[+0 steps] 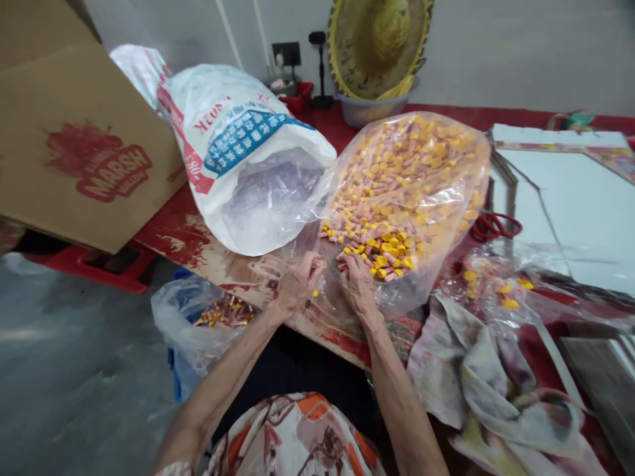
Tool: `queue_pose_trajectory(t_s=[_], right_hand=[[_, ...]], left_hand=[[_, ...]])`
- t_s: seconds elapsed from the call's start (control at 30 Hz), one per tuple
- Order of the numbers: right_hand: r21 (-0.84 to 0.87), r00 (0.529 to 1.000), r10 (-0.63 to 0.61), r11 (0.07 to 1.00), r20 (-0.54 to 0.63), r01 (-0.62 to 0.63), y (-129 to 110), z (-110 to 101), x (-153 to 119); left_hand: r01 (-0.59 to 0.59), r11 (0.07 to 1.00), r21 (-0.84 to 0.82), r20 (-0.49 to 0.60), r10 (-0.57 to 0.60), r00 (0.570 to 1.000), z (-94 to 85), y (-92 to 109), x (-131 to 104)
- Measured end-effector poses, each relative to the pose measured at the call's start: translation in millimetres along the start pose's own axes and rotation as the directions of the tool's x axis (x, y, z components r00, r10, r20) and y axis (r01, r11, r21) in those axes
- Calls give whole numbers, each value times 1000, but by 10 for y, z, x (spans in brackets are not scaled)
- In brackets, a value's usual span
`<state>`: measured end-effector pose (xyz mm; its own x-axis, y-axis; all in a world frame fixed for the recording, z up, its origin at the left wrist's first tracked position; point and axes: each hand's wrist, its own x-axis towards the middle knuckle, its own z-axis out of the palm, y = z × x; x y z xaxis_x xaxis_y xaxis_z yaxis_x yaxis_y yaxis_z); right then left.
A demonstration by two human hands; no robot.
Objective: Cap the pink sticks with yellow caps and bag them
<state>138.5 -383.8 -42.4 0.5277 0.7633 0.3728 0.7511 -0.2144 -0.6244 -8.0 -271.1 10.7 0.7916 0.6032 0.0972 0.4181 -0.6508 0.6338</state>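
Observation:
A clear plastic bag [446, 178] lies on its side on the worktop, full of small pink pieces with yellow caps [394, 250] that spill towards its opening. At the edge of this spill, my right hand [360, 284] has its fingers bent down among the pieces; what they pinch is hidden. My left hand [297, 281] is just to the left, fingers curled closed around small pink-and-yellow pieces, with a bit of yellow showing below the fingers. Behind it, a white printed sack [223, 125] lies with its mouth towards me and a clear liner inside.
Below left, a blue bin [177, 373] with a plastic liner holds similar pieces. A cardboard box [94, 132] stands at left. Red-handled scissors [496, 226], a stained cloth [476, 357] and a white board [585, 198] are at right. A basin [372, 111] and a hat-like disc [381, 46] stand behind.

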Motion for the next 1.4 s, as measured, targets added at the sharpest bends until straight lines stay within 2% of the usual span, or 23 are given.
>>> queue_pose_trajectory(t_s=[0.1,0.17,0.3,0.33,0.47,0.53,0.67,0.77,0.83,0.87,0.9,0.93,1.0,1.07,1.1,1.13,1.2,1.27,1.33,1.4], right_hand=[[-40,1000,-19,999,-13,19,49,34,-33],[-37,999,-14,999,-51,13,88,62,-43],[-34,993,-10,999,-121,6,103,97,-53],[-32,992,-20,999,-121,16,94,99,-57],[-22,992,-64,998,-111,62,91,96,-65],[-9,989,-67,998,-133,67,120,90,-59],[17,988,-35,999,-151,38,117,79,-19],[67,995,-52,996,-80,58,-37,108,44],[110,996,-79,991,-28,82,-188,169,94],[126,996,-91,988,-8,91,-263,214,116],[135,995,-101,986,9,99,-328,266,133],[142,994,-111,984,23,107,-382,322,142],[146,991,-129,982,29,123,-445,433,136],[143,992,-129,982,7,127,-450,515,103],[140,992,-126,982,-10,126,-437,538,83],[139,992,-124,982,-24,126,-417,548,63],[139,992,-124,982,-35,128,-373,539,35],[129,992,-120,984,-42,124,-344,510,25],[101,993,-102,989,-55,107,-339,487,30],[67,994,-88,993,-68,93,-351,476,39]], left_hand=[[44,995,92,110,-54,992,54,39,-80],[24,995,93,123,-35,992,39,56,-109],[33,996,81,-89,-26,996,-42,62,-186],[29,993,117,-98,-17,995,-49,51,-209],[-45,956,290,7,45,999,-11,-37,-280],[-98,947,306,-38,115,993,24,-80,-303],[-177,958,225,-132,210,969,90,-147,-349],[-169,976,139,-168,191,967,84,-242,-428],[-119,989,92,-264,139,954,23,-365,-538],[-80,995,51,-345,93,934,-23,-450,-615],[-29,1000,-9,-445,22,895,-78,-552,-706],[24,996,-87,-550,-68,832,-138,-671,-809],[141,957,-254,-696,-282,661,-255,-947,-1047],[258,886,-384,-744,-463,482,-349,-1243,-1311],[306,849,-430,-745,-525,412,-383,-1384,-1443],[346,818,-460,-736,-569,367,-411,-1511,-1570],[419,782,-462,-722,-606,334,-460,-1703,-1777],[487,780,-393,-738,-584,338,-520,-1786,-1875],[507,815,-280,-786,-498,366,-598,-1754,-1808],[441,885,-150,-822,-359,442,-669,-1640,-1551]])
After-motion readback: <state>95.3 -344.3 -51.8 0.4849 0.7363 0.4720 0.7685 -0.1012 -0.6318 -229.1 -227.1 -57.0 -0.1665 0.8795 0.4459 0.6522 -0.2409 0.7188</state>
